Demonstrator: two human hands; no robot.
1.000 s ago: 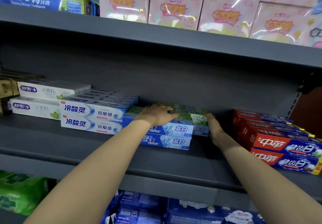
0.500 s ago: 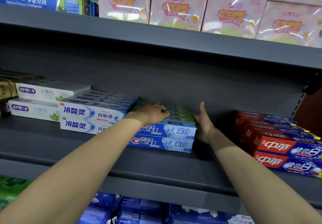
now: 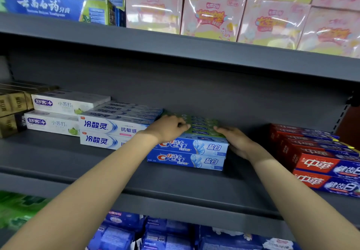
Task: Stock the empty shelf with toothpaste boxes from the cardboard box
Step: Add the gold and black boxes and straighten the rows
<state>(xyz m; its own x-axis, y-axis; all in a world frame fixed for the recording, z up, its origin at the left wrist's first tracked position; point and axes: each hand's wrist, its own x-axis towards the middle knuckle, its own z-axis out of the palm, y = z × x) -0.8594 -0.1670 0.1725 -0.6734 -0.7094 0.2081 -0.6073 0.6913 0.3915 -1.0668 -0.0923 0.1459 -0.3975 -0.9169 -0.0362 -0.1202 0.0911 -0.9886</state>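
A row of green toothpaste boxes (image 3: 202, 126) lies flat on top of two stacked blue Crest boxes (image 3: 194, 153) in the middle of the grey shelf (image 3: 136, 179). My left hand (image 3: 171, 127) sits on the left front end of the green boxes with its fingers curled over them. My right hand (image 3: 237, 142) lies against the right end of the stack, its fingertips touching the top of the green boxes. The cardboard box is out of view.
White toothpaste boxes (image 3: 109, 127) stand tight on the left of the stack, and red ones (image 3: 319, 156) on the right, across a gap of bare shelf. The upper shelf (image 3: 194, 55) carries pink packs (image 3: 212, 18). Blue packs (image 3: 165, 234) fill the shelf below.
My right hand has turned from upright beside the stack to lying against its right end, fingertips on the green boxes. The left hand has stayed on top. The view has moved closer.
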